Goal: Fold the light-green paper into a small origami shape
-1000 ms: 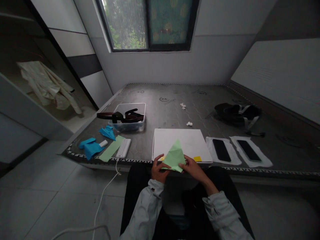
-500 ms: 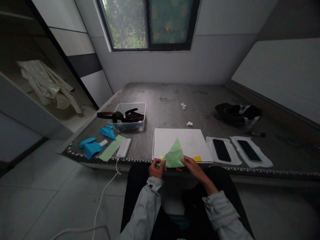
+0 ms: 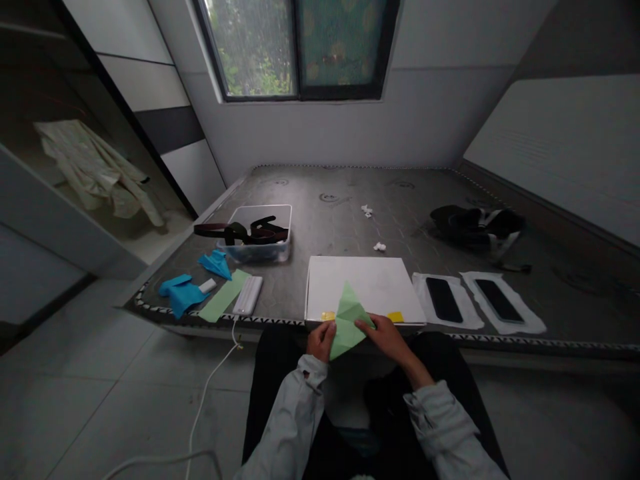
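A folded sheet of light green paper [image 3: 349, 323] is held between my two hands, over the front edge of a white box [image 3: 357, 283]. My left hand [image 3: 321, 341] pinches the paper's left side. On the right side, my right hand [image 3: 384, 335] grips it with the thumb lying on top and the other fingers partly hidden. The paper shows creases and a pointed top. Two yellow stickers sit on the box's near edge, one beside each hand.
A clear plastic bin [image 3: 255, 250] holds dark belts. Left of the box lie blue folded papers [image 3: 184, 295], a green strip [image 3: 225, 297] and a white power strip [image 3: 248, 296] with a cord. Two phones [image 3: 443, 300] rest on white sheets at right; behind them is a dark bag [image 3: 475, 227].
The green paper has turned in my hands: its lower corner now hangs down lower, and its tip has shifted left. My right thumb has moved further onto the paper.
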{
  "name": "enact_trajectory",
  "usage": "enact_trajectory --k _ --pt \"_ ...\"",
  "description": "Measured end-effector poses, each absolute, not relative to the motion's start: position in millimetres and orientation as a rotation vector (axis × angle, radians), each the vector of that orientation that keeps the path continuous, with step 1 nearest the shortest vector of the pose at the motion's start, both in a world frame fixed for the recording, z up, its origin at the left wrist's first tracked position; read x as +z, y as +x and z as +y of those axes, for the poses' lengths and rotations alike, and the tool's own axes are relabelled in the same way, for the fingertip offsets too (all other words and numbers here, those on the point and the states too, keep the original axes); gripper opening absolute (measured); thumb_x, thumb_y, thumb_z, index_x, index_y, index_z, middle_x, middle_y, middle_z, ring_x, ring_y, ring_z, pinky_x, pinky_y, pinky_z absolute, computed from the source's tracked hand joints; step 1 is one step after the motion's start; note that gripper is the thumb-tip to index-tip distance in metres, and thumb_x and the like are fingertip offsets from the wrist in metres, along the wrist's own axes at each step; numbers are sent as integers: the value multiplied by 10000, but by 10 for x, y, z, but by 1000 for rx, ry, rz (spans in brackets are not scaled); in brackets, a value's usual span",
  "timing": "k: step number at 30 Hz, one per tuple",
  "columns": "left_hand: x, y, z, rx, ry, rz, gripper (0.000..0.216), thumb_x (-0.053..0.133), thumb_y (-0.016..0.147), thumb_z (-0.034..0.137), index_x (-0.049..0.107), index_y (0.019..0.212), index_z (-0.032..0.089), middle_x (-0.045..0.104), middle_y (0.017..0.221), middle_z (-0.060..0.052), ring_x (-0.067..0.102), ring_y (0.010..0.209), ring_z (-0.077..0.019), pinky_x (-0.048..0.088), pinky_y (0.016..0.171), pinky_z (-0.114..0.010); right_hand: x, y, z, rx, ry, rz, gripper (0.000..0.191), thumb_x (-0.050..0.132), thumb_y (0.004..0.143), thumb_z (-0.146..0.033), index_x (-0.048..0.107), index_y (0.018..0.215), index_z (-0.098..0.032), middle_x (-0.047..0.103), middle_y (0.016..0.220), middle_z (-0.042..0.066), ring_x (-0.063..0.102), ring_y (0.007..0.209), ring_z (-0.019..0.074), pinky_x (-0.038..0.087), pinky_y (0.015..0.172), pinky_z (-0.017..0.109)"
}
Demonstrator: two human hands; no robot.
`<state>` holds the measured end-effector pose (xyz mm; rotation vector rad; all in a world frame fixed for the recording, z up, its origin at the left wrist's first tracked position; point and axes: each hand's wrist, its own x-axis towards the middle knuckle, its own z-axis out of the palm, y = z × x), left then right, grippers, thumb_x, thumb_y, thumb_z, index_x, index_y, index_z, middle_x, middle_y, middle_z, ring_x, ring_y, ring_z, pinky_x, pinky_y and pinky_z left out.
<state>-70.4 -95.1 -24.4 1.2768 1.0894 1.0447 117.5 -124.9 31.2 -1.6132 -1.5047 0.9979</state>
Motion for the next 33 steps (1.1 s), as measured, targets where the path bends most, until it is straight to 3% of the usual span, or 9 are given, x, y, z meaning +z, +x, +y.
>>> enact_trajectory --k 9,12,16,22,25,28,33 --pt "-195 -661 -966 932 1030 974 448 768 579 519 718 807 136 758 772 -94 712 735 -253 562 681 -335 378 1141 -1271 989 -1590 -1522 341 608 789 -498 687 768 -167 640 668 -19 555 646 167 424 593 236" --pt "-151 -670 -966 928 1032 947 517 753 593 540 717 894 121 750 757 -88 698 699 -234 551 646 -314 373 1154 -1268 960 -1577 -1494 320 604 794 -486 660 740 -176 616 661 -35 537 635 149 409 590 227" --pt "-141 -684 -957 944 1159 924 482 674 678 574 738 823 119 725 722 -62 654 672 -201 522 604 -276 384 1170 -1270 953 -1623 -1542 325 590 811 -482 640 694 -183 586 622 -36 533 606 145 405 574 233" --pt "-159 -684 -946 1034 1135 1141 458 650 677 601 690 677 144 531 437 29 468 385 -109 383 404 -217 437 1096 -1290 378 -1715 -1472 265 638 805 -452 646 926 -217 662 909 57 608 742 194 500 704 313" --pt "-146 -680 -944 1073 1096 1170 484 646 659 628 691 710 149 558 464 19 507 418 -128 427 435 -231 397 986 -1311 444 -1640 -1595 227 585 860 -416 680 951 -231 702 984 69 658 889 226 519 837 359" --pt "-131 -671 -955 1049 1058 1115 536 609 663 673 685 699 144 579 489 4 542 459 -151 462 464 -253 316 847 -1332 575 -1613 -1648 324 615 842 -414 668 1117 -251 680 1172 73 633 1077 268 476 973 418" --pt "-81 -675 -954 1081 1077 1126 521 615 658 662 634 576 148 533 474 16 492 468 -122 426 463 -226 265 699 -1352 638 -1656 -1690 461 644 822 -402 605 1251 -239 643 1228 99 644 1067 302 486 952 436"
